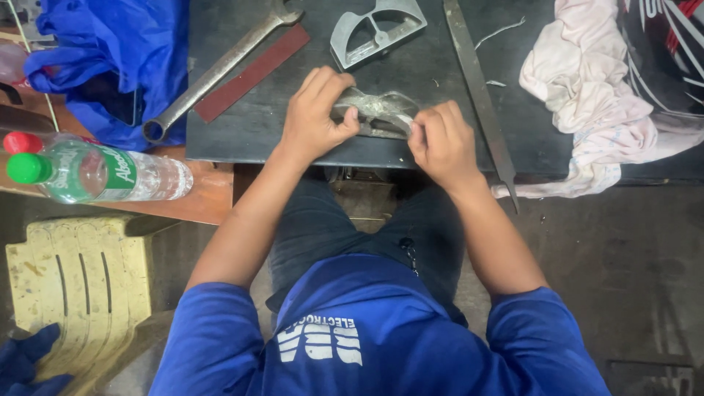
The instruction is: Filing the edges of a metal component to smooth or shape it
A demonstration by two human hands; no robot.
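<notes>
Head view: both hands [315,117] [440,143] grip metal casting [378,110] beside green-labelled bottle [110,174].

Both forearms reaching forward, elbows bent. Left hand [315,114] curled, thumb pressed inward, knuckles up. Right hand [442,143] fisted close beside it, fingers tucked under.

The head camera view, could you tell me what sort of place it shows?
Probably a metalworking or repair workshop. A large wrench, a long flat file and a cast metal part lie on the dark workbench, where both hands grip a similar metal piece.
</notes>
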